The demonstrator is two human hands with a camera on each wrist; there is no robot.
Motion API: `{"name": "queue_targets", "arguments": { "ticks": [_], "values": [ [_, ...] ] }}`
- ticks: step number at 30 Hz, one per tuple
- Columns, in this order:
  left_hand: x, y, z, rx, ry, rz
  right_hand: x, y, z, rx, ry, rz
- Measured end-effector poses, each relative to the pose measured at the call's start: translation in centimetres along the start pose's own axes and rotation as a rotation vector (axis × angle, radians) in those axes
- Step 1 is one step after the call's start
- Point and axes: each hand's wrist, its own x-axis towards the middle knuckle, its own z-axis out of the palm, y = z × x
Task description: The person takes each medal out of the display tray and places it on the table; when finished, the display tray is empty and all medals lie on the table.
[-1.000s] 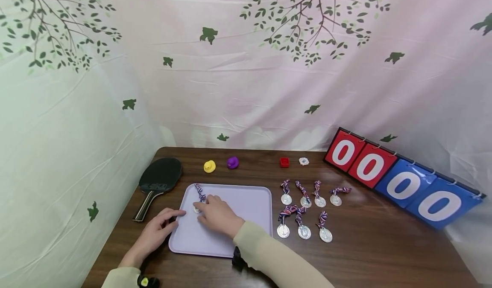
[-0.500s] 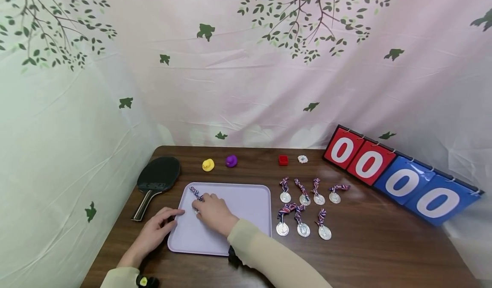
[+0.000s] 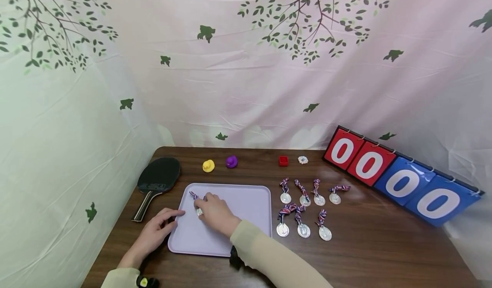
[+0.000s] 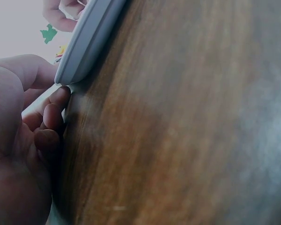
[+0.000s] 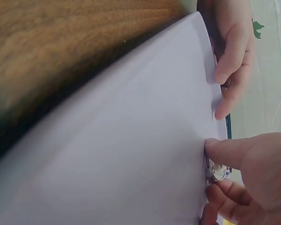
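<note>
A medal with a red, white and blue striped ribbon lies at the left of the lilac tray. My right hand bends over it, holding it by the ribbon with thumb and fingers; the palm hides part of the ribbon. In the right wrist view, the silver disc shows between thumb and fingertips, close to the tray's surface. My left hand holds the tray's left rim, thumb and forefinger over the edge. Seen from the left wrist, its other fingers curl outside and below the rim.
Several knotted medals lie in two rows right of the tray. Behind stand a yellow duck, a purple duck, a red block and a white piece. A table tennis bat lies left; a scoreboard stands right.
The right hand's fingers have shifted the medal and ribbon slightly left; the ribbon's end lies further left and the disc shows beside the thumb. The left hand stays at the tray's rim.
</note>
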Motion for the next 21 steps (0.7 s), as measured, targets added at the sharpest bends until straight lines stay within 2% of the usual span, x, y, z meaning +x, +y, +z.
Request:
{"name": "queue_targets", "arguments": {
  "ticks": [7, 15, 21],
  "values": [
    [0.0, -0.1, 0.0, 0.0, -0.002, -0.005, -0.5, 1.0, -0.3, 0.14, 0.012, -0.039],
    [-0.2, 0.1, -0.1, 0.008, 0.009, -0.011, -1.4, 3.0, 0.2, 0.28, 0.087, -0.152],
    [-0.2, 0.2, -0.1, 0.013, 0.009, -0.013, -2.7, 4.3, -0.5, 0.332, 0.091, -0.224]
  ]
}}
